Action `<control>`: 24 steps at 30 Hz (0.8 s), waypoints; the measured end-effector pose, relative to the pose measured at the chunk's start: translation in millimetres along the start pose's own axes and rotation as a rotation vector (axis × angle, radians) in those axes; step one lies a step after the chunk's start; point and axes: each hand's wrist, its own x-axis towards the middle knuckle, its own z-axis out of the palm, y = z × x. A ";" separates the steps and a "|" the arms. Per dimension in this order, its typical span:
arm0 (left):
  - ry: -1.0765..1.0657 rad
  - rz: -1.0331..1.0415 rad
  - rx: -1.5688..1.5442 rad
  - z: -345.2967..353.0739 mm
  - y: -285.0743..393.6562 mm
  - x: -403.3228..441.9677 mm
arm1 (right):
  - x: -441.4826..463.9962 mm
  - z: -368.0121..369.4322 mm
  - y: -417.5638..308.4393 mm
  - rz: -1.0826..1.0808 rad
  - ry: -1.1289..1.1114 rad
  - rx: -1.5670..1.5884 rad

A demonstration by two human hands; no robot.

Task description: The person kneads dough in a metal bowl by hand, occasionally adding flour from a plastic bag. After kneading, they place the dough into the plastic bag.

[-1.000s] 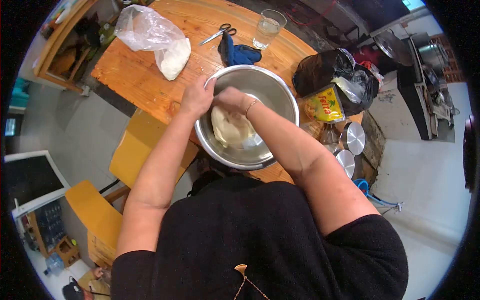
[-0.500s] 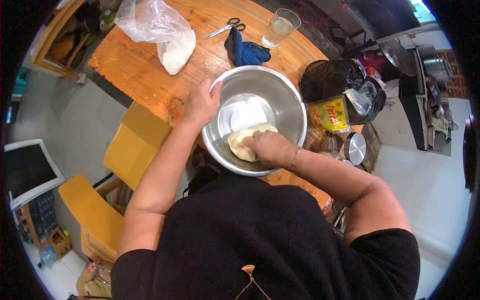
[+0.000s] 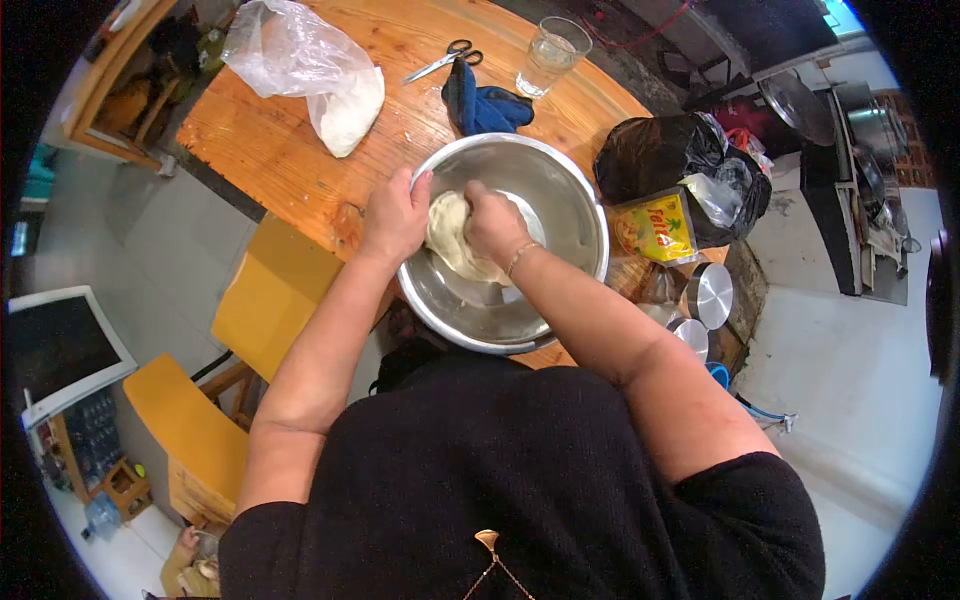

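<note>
A large steel bowl [image 3: 575,215] stands near the front edge of the wooden table. Pale dough [image 3: 450,235] lies inside it, against the left part of the wall. My left hand [image 3: 397,215] grips the bowl's left rim, thumb on the inner side. With fingers curled down and pressed into the dough, my right hand [image 3: 495,228] is inside the bowl; a bracelet circles that wrist. The right fingertips are partly hidden in the dough.
On the table [image 3: 250,130] are a plastic bag of white flour [image 3: 350,115], scissors [image 3: 440,62], a dark blue cloth [image 3: 490,108], a glass of water [image 3: 550,60], a yellow packet [image 3: 660,228] and a black bag [image 3: 650,160]. Yellow chairs [image 3: 270,290] stand at left.
My right hand and the dough have moved from the bowl's lower right to its left side, close to my left hand. My left hand still holds the rim.
</note>
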 end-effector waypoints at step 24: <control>0.096 0.029 0.113 8.3 -1.8 3.6 | 106.4 52.0 46.4 -0.563 -0.252 -0.075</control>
